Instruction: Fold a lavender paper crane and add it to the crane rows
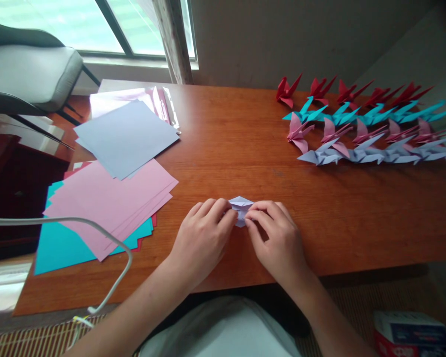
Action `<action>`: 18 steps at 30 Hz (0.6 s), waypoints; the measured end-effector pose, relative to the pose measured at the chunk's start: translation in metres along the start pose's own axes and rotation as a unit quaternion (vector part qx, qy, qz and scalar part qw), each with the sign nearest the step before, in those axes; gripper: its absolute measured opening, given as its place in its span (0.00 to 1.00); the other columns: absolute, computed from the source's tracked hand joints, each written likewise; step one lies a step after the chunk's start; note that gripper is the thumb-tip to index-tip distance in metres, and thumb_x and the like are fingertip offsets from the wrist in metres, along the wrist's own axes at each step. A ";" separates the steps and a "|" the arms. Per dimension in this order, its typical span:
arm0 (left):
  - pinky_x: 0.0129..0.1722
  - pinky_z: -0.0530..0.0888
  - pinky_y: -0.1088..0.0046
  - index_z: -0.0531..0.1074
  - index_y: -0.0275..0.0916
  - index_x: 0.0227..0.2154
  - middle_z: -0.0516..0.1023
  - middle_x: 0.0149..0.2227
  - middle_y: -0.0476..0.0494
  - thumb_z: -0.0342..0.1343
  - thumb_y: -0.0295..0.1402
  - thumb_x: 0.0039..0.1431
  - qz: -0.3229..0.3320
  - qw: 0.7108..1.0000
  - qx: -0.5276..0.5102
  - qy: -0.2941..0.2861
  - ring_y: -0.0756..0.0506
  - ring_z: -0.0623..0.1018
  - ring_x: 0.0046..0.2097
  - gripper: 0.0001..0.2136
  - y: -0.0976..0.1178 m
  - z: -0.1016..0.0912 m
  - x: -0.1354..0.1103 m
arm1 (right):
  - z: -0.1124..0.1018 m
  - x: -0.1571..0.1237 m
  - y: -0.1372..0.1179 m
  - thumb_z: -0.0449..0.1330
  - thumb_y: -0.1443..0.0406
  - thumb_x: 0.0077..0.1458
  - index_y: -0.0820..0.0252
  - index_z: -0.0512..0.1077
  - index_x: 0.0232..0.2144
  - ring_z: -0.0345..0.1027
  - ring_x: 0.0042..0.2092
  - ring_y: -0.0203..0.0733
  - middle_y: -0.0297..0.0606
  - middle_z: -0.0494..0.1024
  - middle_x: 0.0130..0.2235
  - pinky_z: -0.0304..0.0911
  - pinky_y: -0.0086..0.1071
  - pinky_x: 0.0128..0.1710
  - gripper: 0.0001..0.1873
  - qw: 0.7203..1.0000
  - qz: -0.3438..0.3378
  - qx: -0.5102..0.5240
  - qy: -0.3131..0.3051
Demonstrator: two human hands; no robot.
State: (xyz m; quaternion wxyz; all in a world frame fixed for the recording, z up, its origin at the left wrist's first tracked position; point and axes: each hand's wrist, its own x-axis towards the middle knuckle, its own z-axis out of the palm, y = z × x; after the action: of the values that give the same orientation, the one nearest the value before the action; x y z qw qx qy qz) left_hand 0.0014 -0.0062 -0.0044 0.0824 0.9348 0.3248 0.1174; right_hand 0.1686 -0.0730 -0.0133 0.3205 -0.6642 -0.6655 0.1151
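A small folded piece of pale lavender origami paper [241,204] lies at the table's middle, near the front. My left hand [206,235] pinches its left side, with thumb and fingers closed together. From the right, my right hand [278,230] grips the other side between thumb and fingertips. The paper's side edges are hidden under my fingers; its pointed top and part of the lower fold show between them.
Sheets of lavender paper [128,139], pink paper [111,198] and turquoise paper [65,248] overlap at left, beside a plastic packet [167,106]. A white cable [107,237] crosses the left front. Rows of red [288,92], turquoise [308,113], pink [297,131] and lavender cranes [325,154] stand back right.
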 end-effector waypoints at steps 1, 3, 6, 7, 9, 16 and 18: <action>0.39 0.71 0.63 0.71 0.38 0.36 0.75 0.39 0.43 0.51 0.27 0.65 -0.011 1.000 -0.007 -0.003 0.42 0.71 0.39 0.05 0.001 0.000 0.001 | 0.001 0.000 -0.001 0.57 0.71 0.62 0.57 0.73 0.34 0.68 0.42 0.46 0.41 0.76 0.39 0.67 0.40 0.45 0.07 1.000 0.009 0.003 0.001; 0.39 0.71 0.62 0.71 0.38 0.37 0.74 0.39 0.43 0.50 0.27 0.66 -0.027 0.999 -0.021 -0.010 0.42 0.71 0.40 0.05 0.001 0.001 0.001 | 0.002 0.000 -0.003 0.56 0.71 0.62 0.57 0.73 0.34 0.67 0.42 0.46 0.42 0.75 0.40 0.66 0.41 0.45 0.07 1.000 0.023 0.006 0.004; 0.41 0.72 0.63 0.72 0.38 0.37 0.74 0.40 0.42 0.49 0.29 0.67 -0.037 0.998 -0.050 -0.018 0.42 0.72 0.40 0.06 -0.001 0.001 0.000 | 0.002 0.000 -0.004 0.56 0.70 0.62 0.57 0.72 0.33 0.67 0.43 0.47 0.42 0.74 0.40 0.65 0.41 0.45 0.07 0.999 0.040 0.006 0.001; 0.41 0.72 0.63 0.72 0.38 0.37 0.74 0.41 0.42 0.48 0.29 0.68 -0.039 0.997 -0.061 -0.018 0.43 0.72 0.40 0.07 -0.001 0.000 0.000 | 0.002 0.000 -0.004 0.56 0.70 0.61 0.57 0.72 0.33 0.67 0.43 0.47 0.42 0.74 0.40 0.65 0.41 0.45 0.07 0.999 0.044 0.005 -0.001; 0.42 0.73 0.65 0.72 0.38 0.37 0.74 0.41 0.42 0.48 0.29 0.68 -0.044 0.996 -0.075 -0.013 0.44 0.72 0.40 0.08 -0.002 0.000 0.000 | 0.002 0.001 -0.004 0.56 0.70 0.61 0.57 0.72 0.33 0.67 0.43 0.47 0.42 0.74 0.40 0.65 0.41 0.45 0.07 0.999 0.049 0.005 -0.006; 0.41 0.72 0.65 0.71 0.36 0.35 0.74 0.38 0.42 0.50 0.28 0.68 -0.021 0.999 -0.028 0.002 0.44 0.72 0.39 0.06 -0.004 -0.002 -0.002 | 0.002 0.000 -0.004 0.56 0.70 0.62 0.58 0.71 0.32 0.66 0.43 0.47 0.42 0.73 0.40 0.64 0.41 0.45 0.07 0.998 0.057 0.015 -0.007; 0.42 0.71 0.64 0.71 0.37 0.36 0.74 0.39 0.42 0.50 0.29 0.68 -0.018 1.000 -0.009 0.002 0.43 0.72 0.40 0.06 -0.006 -0.004 -0.004 | 0.003 0.000 -0.003 0.56 0.70 0.62 0.58 0.71 0.32 0.66 0.43 0.47 0.42 0.73 0.40 0.64 0.41 0.46 0.07 0.998 0.059 0.017 -0.008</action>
State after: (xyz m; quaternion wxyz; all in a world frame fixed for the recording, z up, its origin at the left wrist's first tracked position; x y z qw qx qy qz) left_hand -0.0063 -0.0033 -0.0029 0.0927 0.9277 0.3409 0.1206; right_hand 0.1642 -0.0725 -0.0134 0.3189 -0.6961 -0.6256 0.1499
